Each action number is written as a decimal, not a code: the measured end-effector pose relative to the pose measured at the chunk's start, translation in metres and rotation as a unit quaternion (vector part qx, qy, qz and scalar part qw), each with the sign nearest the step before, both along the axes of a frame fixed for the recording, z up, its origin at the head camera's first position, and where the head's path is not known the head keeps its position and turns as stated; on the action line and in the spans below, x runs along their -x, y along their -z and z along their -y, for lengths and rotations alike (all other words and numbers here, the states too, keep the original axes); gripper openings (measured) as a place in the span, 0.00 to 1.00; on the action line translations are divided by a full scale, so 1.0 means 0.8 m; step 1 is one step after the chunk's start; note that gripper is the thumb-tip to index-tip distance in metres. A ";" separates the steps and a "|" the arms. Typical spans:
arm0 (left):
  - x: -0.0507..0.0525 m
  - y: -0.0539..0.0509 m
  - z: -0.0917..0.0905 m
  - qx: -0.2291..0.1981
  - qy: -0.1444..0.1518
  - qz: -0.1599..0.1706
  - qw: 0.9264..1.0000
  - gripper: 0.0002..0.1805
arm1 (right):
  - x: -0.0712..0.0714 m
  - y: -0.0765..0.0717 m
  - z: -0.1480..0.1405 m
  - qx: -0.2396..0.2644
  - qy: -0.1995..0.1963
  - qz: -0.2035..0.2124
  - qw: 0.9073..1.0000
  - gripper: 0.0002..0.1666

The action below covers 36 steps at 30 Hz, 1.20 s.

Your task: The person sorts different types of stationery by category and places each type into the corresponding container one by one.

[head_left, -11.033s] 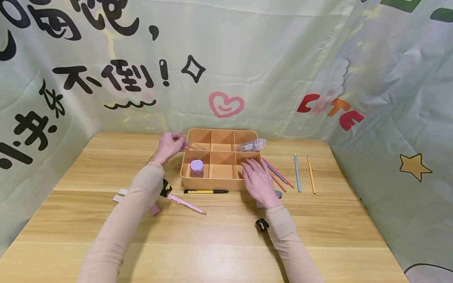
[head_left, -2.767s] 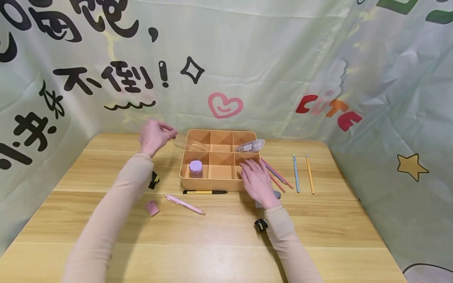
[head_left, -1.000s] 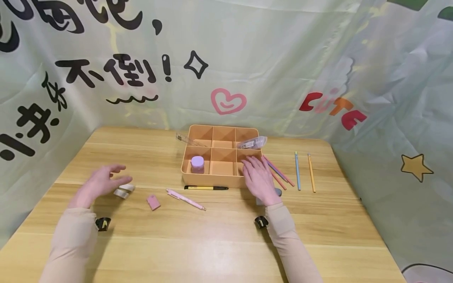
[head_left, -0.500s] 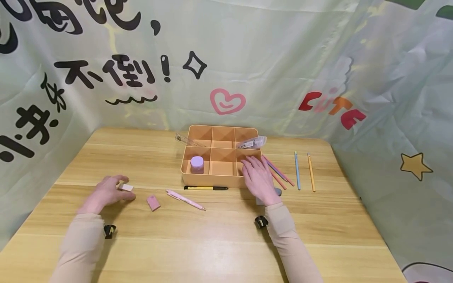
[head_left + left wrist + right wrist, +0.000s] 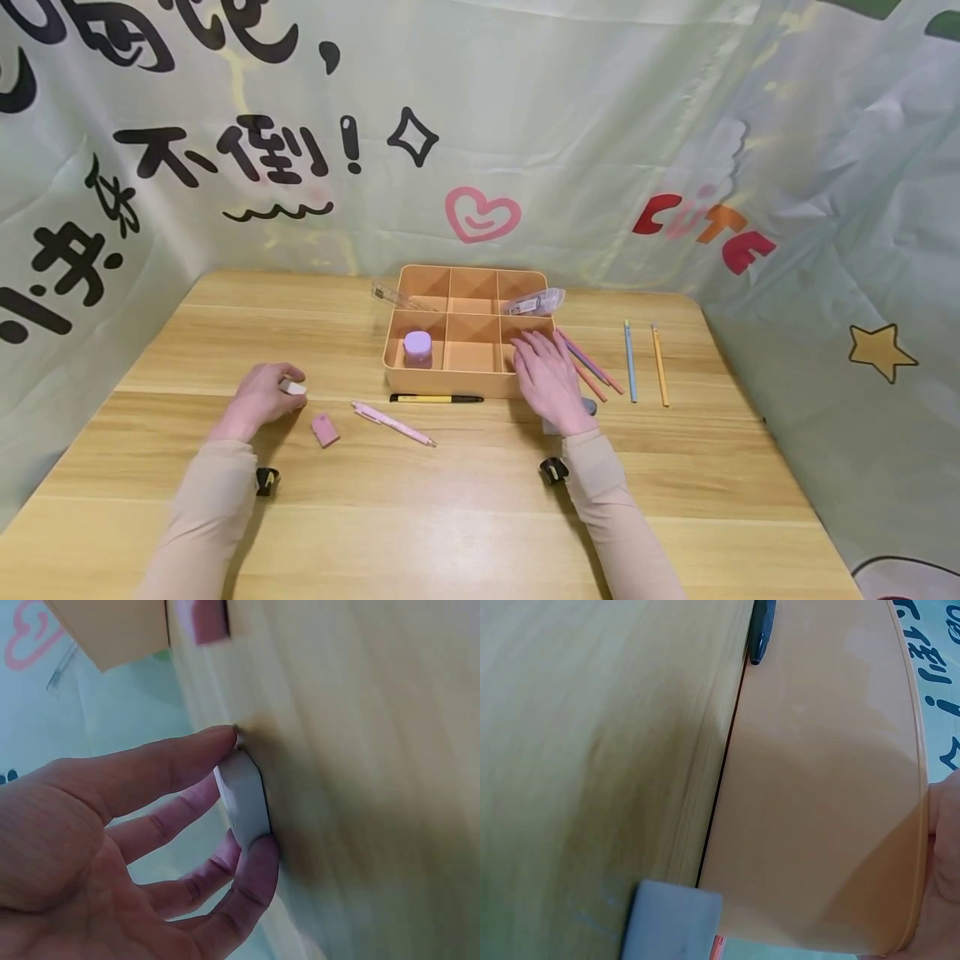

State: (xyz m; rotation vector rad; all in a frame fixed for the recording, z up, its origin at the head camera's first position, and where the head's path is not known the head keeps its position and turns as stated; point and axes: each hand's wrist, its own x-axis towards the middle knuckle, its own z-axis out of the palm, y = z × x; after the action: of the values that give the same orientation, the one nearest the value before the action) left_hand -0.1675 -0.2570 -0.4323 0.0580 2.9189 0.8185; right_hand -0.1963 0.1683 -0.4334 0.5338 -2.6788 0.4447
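Observation:
Thumb and fingers of my left hand [image 5: 258,400] pinch a small white block [image 5: 244,796], apparently an eraser, low over the table at the left. A pink eraser [image 5: 326,430] lies just right of this hand. My right hand [image 5: 551,379] rests on the front right corner of an orange compartment box [image 5: 450,385], its fingers reaching over the rim into the front right compartment. A purple-lidded jar [image 5: 417,348] stands in the front left compartment. A clear ruler [image 5: 393,295] leans out of the back left one, and a clear plastic packet [image 5: 534,302] lies in the back right one.
A yellow-black pen [image 5: 437,398] lies along the box's front, with a pink pen [image 5: 393,423] nearer. Several coloured pencils [image 5: 590,364] touch the box's right side; a blue pencil [image 5: 630,362] and yellow pencil [image 5: 660,365] lie farther right. A grey block [image 5: 673,922] is under my right wrist.
My left hand let go of the ruler, left leaning in the box. It then came down to the white blocks, took one and moved it right. My right hand stayed put.

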 end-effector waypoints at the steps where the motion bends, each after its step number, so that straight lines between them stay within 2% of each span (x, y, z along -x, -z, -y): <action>1: 0.003 0.000 -0.003 -0.002 0.002 0.005 1.000 0.23 | 0.000 0.001 0.000 0.000 0.000 -0.001 1.000 0.21; 10: 0.021 -0.006 -0.038 -0.030 0.033 0.042 0.998 0.24 | 0.000 0.000 0.000 0.003 -0.002 -0.001 1.000 0.21; 16: 0.023 -0.006 -0.053 -0.056 0.023 0.057 0.997 0.25 | 0.000 0.000 0.001 0.005 -0.004 0.005 1.000 0.22; 30: 0.023 -0.005 -0.052 -0.081 0.020 0.058 0.995 0.27 | 0.002 0.003 -0.001 -0.001 -0.001 -0.009 1.000 0.21; 36: 0.022 -0.007 -0.052 -0.087 0.017 0.047 0.995 0.28 | 0.001 0.002 -0.001 0.003 -0.002 0.002 1.000 0.22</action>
State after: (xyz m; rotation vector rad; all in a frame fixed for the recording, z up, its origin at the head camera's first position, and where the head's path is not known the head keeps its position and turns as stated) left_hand -0.1853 -0.2156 -0.4267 0.0808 2.7442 1.0391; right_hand -0.1969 0.1690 -0.4346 0.5359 -2.6805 0.4555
